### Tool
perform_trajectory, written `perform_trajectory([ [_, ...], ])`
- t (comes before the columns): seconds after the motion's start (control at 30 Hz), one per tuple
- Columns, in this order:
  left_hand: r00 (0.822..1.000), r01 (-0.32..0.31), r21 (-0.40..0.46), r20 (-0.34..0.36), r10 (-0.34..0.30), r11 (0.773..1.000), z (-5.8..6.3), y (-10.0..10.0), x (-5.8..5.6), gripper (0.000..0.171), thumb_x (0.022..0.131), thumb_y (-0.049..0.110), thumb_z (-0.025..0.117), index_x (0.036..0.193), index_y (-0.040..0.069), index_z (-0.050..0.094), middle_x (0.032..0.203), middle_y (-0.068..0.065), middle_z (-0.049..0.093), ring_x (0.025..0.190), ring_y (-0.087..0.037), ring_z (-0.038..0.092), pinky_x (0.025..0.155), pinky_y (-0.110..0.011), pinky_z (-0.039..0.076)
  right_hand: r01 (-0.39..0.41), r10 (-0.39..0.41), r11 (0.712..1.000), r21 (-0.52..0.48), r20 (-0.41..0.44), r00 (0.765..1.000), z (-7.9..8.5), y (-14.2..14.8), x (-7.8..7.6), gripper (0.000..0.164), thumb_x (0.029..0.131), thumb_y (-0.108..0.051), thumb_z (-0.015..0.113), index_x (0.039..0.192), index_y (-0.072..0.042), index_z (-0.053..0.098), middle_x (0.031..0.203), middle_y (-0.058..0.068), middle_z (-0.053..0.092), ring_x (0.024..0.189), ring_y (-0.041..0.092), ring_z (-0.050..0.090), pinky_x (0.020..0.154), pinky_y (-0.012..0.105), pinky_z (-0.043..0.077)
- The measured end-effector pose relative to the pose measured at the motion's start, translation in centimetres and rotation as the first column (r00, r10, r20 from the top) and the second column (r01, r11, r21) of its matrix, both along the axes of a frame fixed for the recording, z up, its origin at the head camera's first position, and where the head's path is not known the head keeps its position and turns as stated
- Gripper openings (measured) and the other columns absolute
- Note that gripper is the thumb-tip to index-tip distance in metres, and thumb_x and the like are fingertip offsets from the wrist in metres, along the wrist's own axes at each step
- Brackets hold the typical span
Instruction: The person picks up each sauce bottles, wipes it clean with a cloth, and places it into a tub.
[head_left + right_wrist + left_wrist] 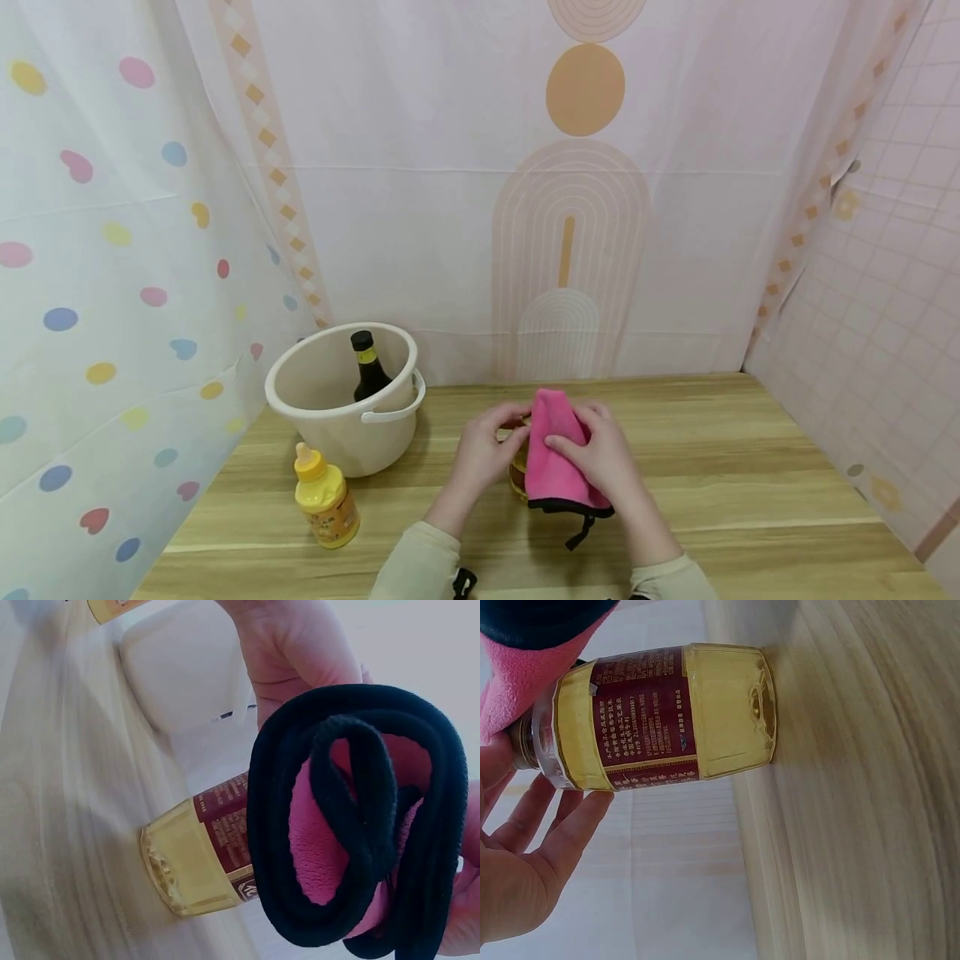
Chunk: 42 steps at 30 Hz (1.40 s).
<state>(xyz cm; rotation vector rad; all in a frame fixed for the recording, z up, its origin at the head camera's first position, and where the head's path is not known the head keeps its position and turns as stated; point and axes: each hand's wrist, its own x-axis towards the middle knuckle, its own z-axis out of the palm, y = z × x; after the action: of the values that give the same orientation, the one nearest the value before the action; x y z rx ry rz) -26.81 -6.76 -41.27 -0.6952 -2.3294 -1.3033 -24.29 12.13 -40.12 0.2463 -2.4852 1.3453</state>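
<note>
Pale sleeves point(420, 560) lie nearest, toward the near edge of the table point(757, 492); beyond them the right hand point(606, 454) grips a fleecy pink pouch point(553, 467), thumb on its face — probably because such limp fabric needs support. Its mouth, bound in black trim point(268, 817), faces the near edge. The left hand point(482, 452) curls about the neck of a bottle point(731, 712), seemingly to steady it; the bottle stands upright mid-table, partly behind the pouch — clear, faceted, golden inside, with a dark red label point(645, 724). A cream bucket point(360, 442) stands near the far left corner
</note>
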Motion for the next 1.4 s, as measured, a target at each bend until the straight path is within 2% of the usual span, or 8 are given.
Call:
perform_trajectory([
  [0.23, 1.0, -0.002, -0.004, -0.003, 0.002, 1.0, 0.0, 0.0, -0.1, 0.025, 0.09, 0.005, 0.072, 0.114, 0.014, 0.072, 0.109, -0.003, 0.071, 0.094, -0.019, 0.067, 0.074, -0.024, 0.056, -0.001, 0.001, 1.0, -0.001, 0.038, 0.999, -0.3, 0.0, 0.3, 0.044, 0.085, -0.022, 0.08, 0.122, -0.002, 0.067, 0.119, 0.014, 0.056, 0.1, 0.028, 0.057, 0.084, 0.046, 0.052],
  [0.67, 1.0, -0.004, -0.011, 0.028, 0.004, 1.0, 0.0, 0.1, -0.1, 0.024, 0.091, 0.01, 0.072, 0.115, 0.014, 0.072, 0.109, -0.003, 0.071, 0.096, -0.02, 0.067, 0.073, -0.023, 0.056, 0.014, -0.015, 0.999, 0.042, 0.033, 0.999, -0.7, 0.1, 0.6, 0.044, 0.084, -0.021, 0.081, 0.12, 0.0, 0.066, 0.121, 0.017, 0.056, 0.101, 0.03, 0.058, 0.085, 0.048, 0.052],
  [0.9, 1.0, 0.002, -0.003, -0.005, -0.002, 1.0, -0.2, 0.1, -0.3, 0.023, 0.091, 0.01, 0.073, 0.113, 0.011, 0.072, 0.108, -0.006, 0.071, 0.095, -0.024, 0.068, 0.072, -0.025, 0.057, 0.025, -0.028, 0.996, 0.089, 0.036, 0.999, -1.1, 0.3, 0.8, 0.044, 0.084, -0.022, 0.081, 0.12, -0.001, 0.066, 0.123, 0.02, 0.056, 0.103, 0.033, 0.059, 0.087, 0.051, 0.051],
  [1.4, 1.0, 0.0, -0.006, -0.013, 0.0, 1.0, 0.0, 0.1, -0.1, 0.022, 0.09, 0.01, 0.073, 0.112, 0.01, 0.072, 0.108, -0.006, 0.071, 0.095, -0.022, 0.068, 0.073, -0.024, 0.056, 0.028, -0.034, 0.991, 0.133, 0.041, 0.999, -1.7, 0.7, 0.9, 0.048, 0.083, -0.02, 0.082, 0.122, 0.003, 0.064, 0.121, 0.021, 0.057, 0.103, 0.034, 0.06, 0.089, 0.052, 0.05],
])
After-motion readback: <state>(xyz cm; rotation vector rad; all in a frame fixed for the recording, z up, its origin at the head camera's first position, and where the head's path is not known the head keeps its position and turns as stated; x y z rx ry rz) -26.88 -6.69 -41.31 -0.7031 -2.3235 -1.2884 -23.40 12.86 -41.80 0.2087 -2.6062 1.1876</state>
